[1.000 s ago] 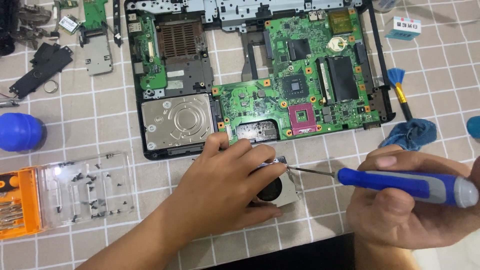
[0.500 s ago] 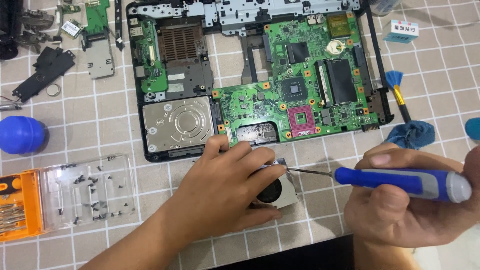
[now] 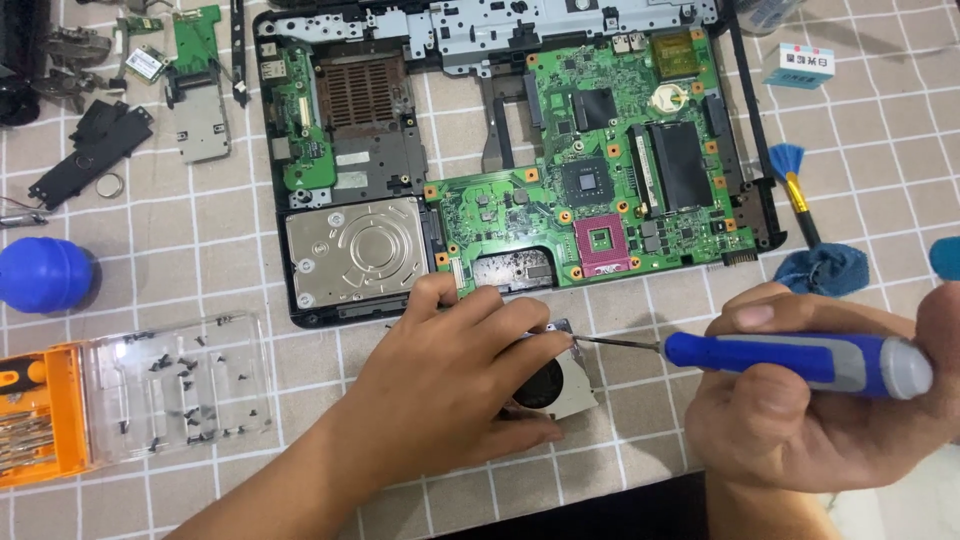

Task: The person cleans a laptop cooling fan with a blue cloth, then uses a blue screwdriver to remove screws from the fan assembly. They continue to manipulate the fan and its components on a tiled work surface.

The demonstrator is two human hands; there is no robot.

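Observation:
My left hand [image 3: 455, 385] lies flat over a small metal cooling fan [image 3: 560, 385] on the grid mat, pressing it down just in front of the opened laptop base [image 3: 300, 300]. My right hand [image 3: 800, 420] grips a blue and grey screwdriver [image 3: 790, 358] held sideways, its thin tip touching the fan's upper right corner. Most of the fan is hidden under my left fingers. The laptop's green motherboard [image 3: 620, 180] and silver hard drive [image 3: 355, 250] lie exposed behind the hands.
A clear tray with several small screws [image 3: 180, 385] and an orange bit case [image 3: 35, 415] sit at the left. A blue air blower [image 3: 40, 272], loose boards and black parts lie at far left. A blue brush [image 3: 795, 185], blue cloth [image 3: 825, 268] and small box [image 3: 805, 62] are at right.
Both hands hold nearly the same pose. The screwdriver has shifted only slightly against the fan's corner.

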